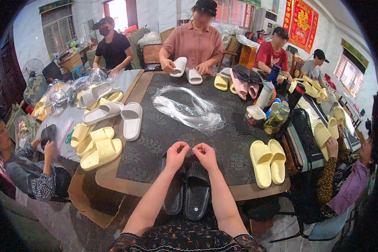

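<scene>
A pair of black slippers lies side by side at the table's near edge, in front of me, soles partly over the edge. Above their far ends my left hand and my right hand are held close together, fingers curled and pinched. What they pinch, if anything, is too small to make out. Beyond my hands a loose bundle of clear plastic ties is spread on the dark patterned table cover.
Yellow slippers stand at right; more yellow slippers and grey slippers lie at left. Bottles crowd the right side. Across the table a person holds white slippers. Other people work around the table.
</scene>
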Demonstrator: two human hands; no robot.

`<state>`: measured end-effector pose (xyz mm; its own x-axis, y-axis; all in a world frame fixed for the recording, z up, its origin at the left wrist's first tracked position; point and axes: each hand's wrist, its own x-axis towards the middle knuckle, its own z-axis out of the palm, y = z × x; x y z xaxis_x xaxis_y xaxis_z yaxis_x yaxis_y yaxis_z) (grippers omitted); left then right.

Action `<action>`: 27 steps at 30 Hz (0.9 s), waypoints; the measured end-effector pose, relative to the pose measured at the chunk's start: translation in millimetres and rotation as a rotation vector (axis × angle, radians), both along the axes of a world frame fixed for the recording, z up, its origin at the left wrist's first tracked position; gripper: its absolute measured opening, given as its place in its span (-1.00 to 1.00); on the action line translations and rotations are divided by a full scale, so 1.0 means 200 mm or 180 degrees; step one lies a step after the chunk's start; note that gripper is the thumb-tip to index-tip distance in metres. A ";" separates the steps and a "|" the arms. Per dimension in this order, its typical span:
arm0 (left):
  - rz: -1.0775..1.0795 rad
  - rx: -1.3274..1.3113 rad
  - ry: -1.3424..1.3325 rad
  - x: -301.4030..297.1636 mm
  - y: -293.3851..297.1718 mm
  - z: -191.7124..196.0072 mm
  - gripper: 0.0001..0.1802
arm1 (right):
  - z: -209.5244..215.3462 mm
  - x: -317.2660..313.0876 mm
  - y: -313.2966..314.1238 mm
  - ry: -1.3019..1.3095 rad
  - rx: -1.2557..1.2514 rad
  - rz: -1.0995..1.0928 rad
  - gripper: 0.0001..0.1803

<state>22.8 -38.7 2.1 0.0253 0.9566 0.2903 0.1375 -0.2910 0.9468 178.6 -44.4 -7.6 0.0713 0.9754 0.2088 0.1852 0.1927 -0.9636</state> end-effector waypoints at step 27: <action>0.0049 0.0030 -0.0187 -0.01 0.03 -0.02 -0.88 | 0.04 -0.02 -0.01 0.0004 -0.0003 0.0073 -0.84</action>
